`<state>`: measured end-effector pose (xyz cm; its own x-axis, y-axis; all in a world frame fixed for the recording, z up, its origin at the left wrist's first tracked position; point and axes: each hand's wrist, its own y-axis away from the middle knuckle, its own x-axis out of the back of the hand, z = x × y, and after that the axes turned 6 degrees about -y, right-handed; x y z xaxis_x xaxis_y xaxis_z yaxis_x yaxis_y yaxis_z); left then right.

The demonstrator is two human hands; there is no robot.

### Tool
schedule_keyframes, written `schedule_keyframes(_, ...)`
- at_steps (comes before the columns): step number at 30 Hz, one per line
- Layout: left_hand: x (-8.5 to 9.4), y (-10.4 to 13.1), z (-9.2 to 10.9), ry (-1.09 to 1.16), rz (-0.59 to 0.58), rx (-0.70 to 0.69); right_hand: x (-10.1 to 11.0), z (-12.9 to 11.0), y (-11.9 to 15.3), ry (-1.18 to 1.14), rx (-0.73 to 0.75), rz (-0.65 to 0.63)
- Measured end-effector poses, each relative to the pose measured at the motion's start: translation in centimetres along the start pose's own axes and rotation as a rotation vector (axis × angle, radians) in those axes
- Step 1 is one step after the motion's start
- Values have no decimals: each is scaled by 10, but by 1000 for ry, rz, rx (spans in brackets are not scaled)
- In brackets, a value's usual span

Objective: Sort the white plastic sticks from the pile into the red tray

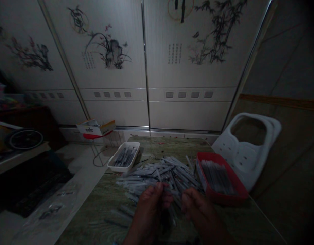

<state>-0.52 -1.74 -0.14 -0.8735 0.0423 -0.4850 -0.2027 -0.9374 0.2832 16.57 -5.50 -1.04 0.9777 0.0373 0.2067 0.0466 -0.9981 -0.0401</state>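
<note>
Hands: both were low over the near side of the pile, fingertips facing each other, a narrow gap between.
Left hand: thumb and fingers were pinched on a slim translucent stick, which pointed toward 3 o'clock.
Right hand: fingertips were bunched by the stick's other end; too dark and blurred to tell if they gripped it.
Pile: similar sticks lay loose and crisscrossed mid-worktop, 12 o'clock of the hands, a few strays toward 8.
White tray: sat at 11 o'clock, dark-cored sticks inside, roughly lined up.
Red bin: sat at 2 o'clock, just beside the pile, a row of sticks inside.
White chair: stood past the bin, also 2 o'clock.
Open carton: rested on a red stool off the worktop, 10 o'clock.
</note>
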Motion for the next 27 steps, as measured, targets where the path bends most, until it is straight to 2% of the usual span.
schedule_keyframes(5, -1, 2, 3, 14, -26, 24, 1, 0, 2, 18, 37, 40)
schedule_keyframes(8, -2, 5, 5, 9, -71, 21, 0, 0, 3, -71, -30, 63)
schedule_keyframes(13, -1, 8, 5, 11, -169, 18, 5, 0, 2, -282, -162, 13)
schedule_keyframes(16, -2, 6, 3, 13, -171, 34, 6, 2, -1, -254, -221, 18)
schedule_keyframes(21, -6, 6, 2, 33, -64, 36, 1, 6, -2, -117, -73, 88)
schedule_keyframes(24, -4, 6, 3, 24, -114, 16, 0, 5, 0, -154, -49, 91)
schedule_keyframes(27, -3, 6, 5, 7, -183, -5, 2, 5, 2, -253, -107, 80)
